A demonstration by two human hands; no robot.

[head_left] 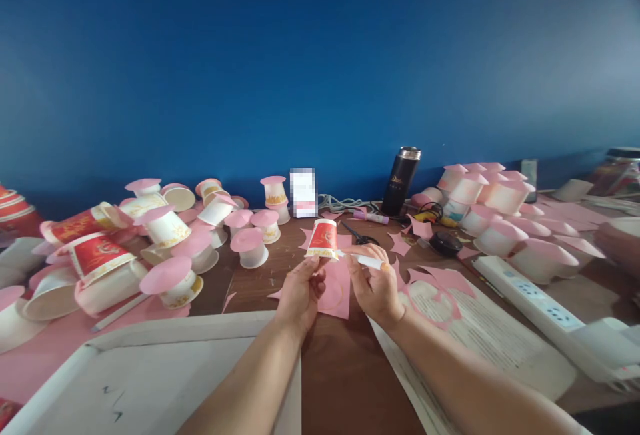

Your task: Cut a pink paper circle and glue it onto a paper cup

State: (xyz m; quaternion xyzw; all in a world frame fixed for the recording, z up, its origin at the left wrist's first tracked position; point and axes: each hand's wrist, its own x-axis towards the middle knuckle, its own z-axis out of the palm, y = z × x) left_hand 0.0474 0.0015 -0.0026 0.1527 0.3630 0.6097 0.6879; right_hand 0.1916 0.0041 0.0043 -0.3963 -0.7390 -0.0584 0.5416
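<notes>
A red and white paper cup (323,237) is upside down in the middle, its wide rim towards me. My left hand (301,294) is closed on the lower edge of this cup. In my right hand (375,282) is a white stick-like tube (369,261), its tip against the cup's right side near the rim. Beneath the hands a pink paper sheet (336,292) with a round outline lies on the brown table (350,372). Black scissors (361,238) rest just behind my right hand.
Many cups with pink paper discs (170,274) stand or lie at the left, more at the right. Around are a black flask (401,182), a lit phone (304,193), a power strip (530,292), printed papers (505,335) and a white box (165,382).
</notes>
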